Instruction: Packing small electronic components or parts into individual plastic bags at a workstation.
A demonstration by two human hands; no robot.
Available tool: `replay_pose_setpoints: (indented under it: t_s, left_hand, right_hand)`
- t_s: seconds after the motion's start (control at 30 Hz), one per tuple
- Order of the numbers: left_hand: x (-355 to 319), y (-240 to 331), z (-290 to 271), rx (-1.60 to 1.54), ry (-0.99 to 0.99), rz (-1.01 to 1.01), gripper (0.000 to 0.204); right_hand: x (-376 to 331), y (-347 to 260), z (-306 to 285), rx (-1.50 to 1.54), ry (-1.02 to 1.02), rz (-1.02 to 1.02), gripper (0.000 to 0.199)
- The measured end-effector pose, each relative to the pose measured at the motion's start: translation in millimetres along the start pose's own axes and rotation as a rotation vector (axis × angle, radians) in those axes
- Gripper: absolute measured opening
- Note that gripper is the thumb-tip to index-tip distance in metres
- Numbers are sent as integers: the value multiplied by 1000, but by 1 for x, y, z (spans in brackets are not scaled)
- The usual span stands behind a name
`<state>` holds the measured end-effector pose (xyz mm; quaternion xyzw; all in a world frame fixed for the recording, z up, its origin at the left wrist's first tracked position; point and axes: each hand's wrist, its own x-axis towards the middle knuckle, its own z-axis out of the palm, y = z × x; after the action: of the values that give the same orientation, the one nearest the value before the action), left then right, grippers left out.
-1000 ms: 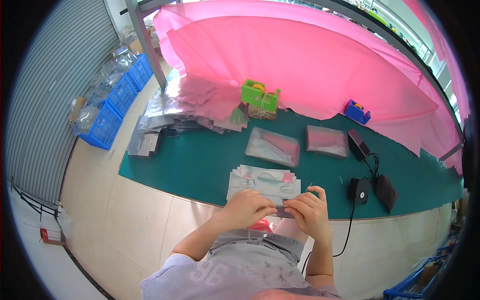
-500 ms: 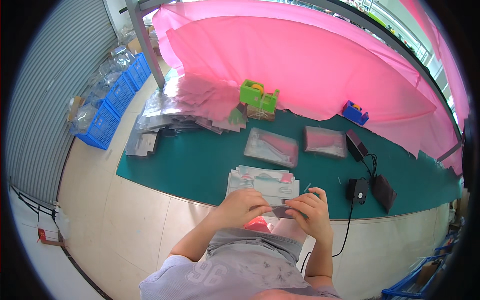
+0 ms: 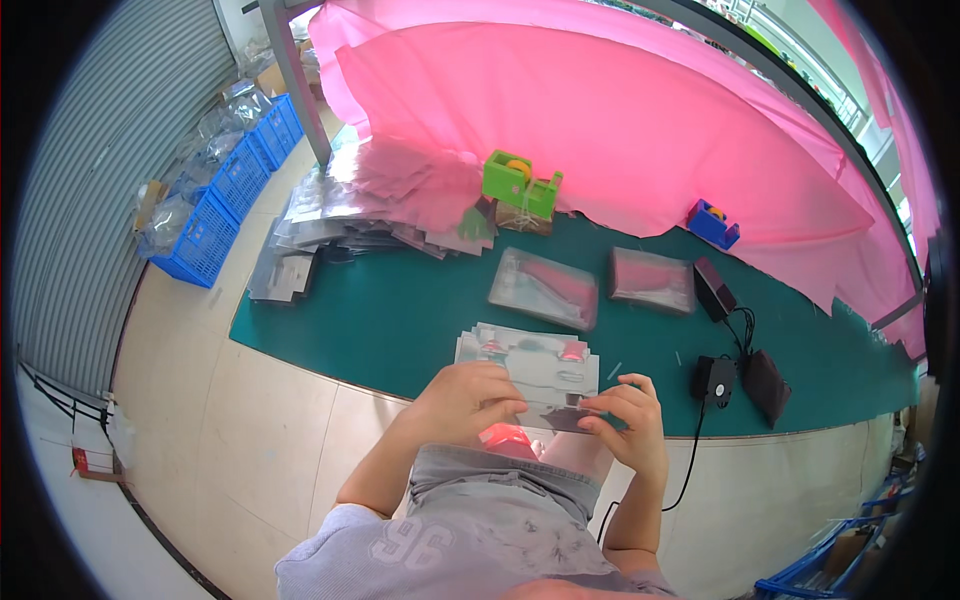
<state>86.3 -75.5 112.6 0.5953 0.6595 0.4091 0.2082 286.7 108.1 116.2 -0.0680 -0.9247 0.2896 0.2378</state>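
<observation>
A clear moulded plastic sheet [image 3: 540, 368] with shaped hollows lies on a small stack of similar sheets at the table's near edge. Its near part juts over that edge. My right hand [image 3: 632, 428] pinches its near right side between thumb and fingers, close to a small dark patch. At the near left corner, my left hand [image 3: 462, 402] is closed with curled fingers and the thumb pointing inward. It covers that corner, so what lies in the fingers is hidden. Beyond the stack rest two bundles of clear plastic, a left bundle [image 3: 543, 288] and a right bundle [image 3: 652, 280].
Loose clear sheets [image 3: 390, 195] pile up at the back left of the green table [image 3: 350, 350]. Behind stand a green tape dispenser [image 3: 522, 185] and a blue one [image 3: 712, 224]. A black box [image 3: 713, 380] with cables and a dark pouch [image 3: 767, 385] lie right. Blue crates [image 3: 200, 240] line the left.
My left hand has drawn back left from the sheet's near middle, uncovering more of the near edge. My right hand has hardly moved and keeps its pinch.
</observation>
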Motion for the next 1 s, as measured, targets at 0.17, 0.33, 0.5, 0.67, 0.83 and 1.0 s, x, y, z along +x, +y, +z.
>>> replay_pose_setpoints:
  t_s: [0.17, 0.33, 0.5, 0.67, 0.83, 1.0]
  left_hand:
    - [-2, -2, -6, 5, -5, 24, 15]
    - [-2, -8, -14, -51, 5, 37, 10]
    - [-2, -11, -19, -12, 33, 35, 7]
    - [-3, -13, -28, 15, 23, 33, 10]
    - [-5, -12, -27, 9, 48, 13, 10]
    - [-1, -3, -28, -87, 57, -98, 14]
  right_hand:
    - [-7, 12, 4, 76, -14, -30, 13]
    - [0, 12, 7, 110, 24, 9, 10]
    - [2, 18, 6, 187, 11, -4, 8]
    - [2, 19, 3, 213, -54, 9, 13]
    - [-1, 23, 0, 243, -50, 2, 17]
    - [1, 19, -6, 319, -38, 63, 20]
